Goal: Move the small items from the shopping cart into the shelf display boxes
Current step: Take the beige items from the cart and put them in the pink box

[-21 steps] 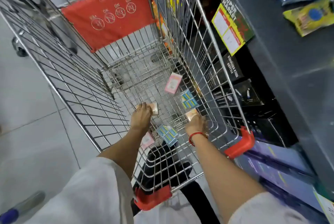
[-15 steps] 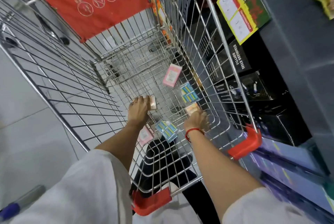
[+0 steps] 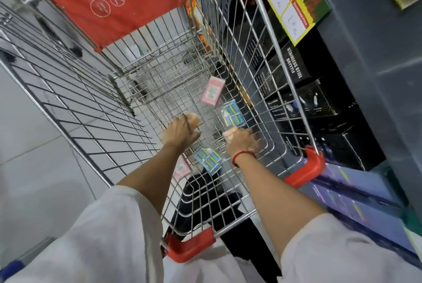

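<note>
Both hands down in shopping cart [image 3: 262, 38], each closed on a small pale packet.

Left hand [image 3: 180, 132] grips a packet at its fingertips; right hand [image 3: 242, 141], red cord at wrist, pinches another. Both blurred, print unreadable. Loose on the wire floor: pink card packet [image 3: 213, 91] at 12 o'clock from the hands, blue-and-yellow blister pack [image 3: 233, 115] at 1 o'clock, a second blue pack [image 3: 209, 160] between the wrists, a pink one [image 3: 182, 167] half hidden by the left forearm.
</note>
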Motion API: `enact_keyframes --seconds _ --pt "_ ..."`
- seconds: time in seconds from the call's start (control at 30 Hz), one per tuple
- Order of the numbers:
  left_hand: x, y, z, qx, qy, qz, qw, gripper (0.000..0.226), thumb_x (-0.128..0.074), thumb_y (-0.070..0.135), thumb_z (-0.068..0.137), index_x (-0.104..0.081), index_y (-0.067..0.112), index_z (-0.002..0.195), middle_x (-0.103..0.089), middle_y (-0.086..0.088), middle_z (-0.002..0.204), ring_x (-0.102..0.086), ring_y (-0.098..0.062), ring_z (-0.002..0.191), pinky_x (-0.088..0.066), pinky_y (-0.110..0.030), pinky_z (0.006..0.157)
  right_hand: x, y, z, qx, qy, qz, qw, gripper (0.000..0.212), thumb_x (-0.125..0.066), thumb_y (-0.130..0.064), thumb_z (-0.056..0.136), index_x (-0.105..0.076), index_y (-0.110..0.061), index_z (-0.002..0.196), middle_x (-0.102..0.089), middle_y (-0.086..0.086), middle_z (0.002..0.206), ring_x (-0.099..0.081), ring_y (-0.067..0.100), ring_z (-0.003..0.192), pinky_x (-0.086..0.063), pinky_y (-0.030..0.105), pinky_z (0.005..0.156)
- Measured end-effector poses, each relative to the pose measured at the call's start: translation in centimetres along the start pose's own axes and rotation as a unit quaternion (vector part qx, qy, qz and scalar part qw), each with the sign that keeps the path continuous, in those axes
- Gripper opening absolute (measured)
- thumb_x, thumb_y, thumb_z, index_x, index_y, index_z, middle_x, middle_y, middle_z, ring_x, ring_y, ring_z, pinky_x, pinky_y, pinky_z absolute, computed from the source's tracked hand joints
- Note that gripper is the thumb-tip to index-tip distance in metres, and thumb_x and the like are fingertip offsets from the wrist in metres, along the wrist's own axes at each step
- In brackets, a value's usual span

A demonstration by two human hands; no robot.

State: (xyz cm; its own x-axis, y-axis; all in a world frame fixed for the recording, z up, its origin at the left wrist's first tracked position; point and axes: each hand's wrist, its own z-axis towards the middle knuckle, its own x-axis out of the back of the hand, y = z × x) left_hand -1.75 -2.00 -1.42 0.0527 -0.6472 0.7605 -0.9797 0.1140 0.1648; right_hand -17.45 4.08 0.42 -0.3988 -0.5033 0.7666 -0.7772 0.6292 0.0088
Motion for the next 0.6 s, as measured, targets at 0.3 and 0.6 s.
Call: enact_keyframes --seconds 0.3,0.6 --pt "2.7 1.9 -4.9 0.109 -0.079 -0.631 0.764 0.027 -0.048 0.02 0.097 -0.054 -0.004 0.108 -0.061 -0.007 0.086 -0.059 -0.016 0.071 -0.056 -0.015 0.048 3.0 -1.2 -2.4 0.079 0.016 0.262 0.962 0.039 -0.072 -0.036 0.076 -0.062 -0.011 0.103 -0.06 0.007 0.11 -0.048 0.016 0.081 -0.031 0.016 0.053" --pt "8.3 5.0 -12.1 0.072 -0.002 -0.743 0.666 0.016 -0.057 0.018 0.093 -0.06 0.002 0.09 -0.064 -0.011 0.088 -0.063 -0.017 0.075 -0.058 -0.016 0.054 9.9 1.4 -9.1 0.162 0.177 0.305 0.922 0.043 -0.07 -0.04 0.075 -0.058 -0.009 0.102 -0.057 0.004 0.091 -0.057 0.02 0.078 -0.05 0.028 0.071"
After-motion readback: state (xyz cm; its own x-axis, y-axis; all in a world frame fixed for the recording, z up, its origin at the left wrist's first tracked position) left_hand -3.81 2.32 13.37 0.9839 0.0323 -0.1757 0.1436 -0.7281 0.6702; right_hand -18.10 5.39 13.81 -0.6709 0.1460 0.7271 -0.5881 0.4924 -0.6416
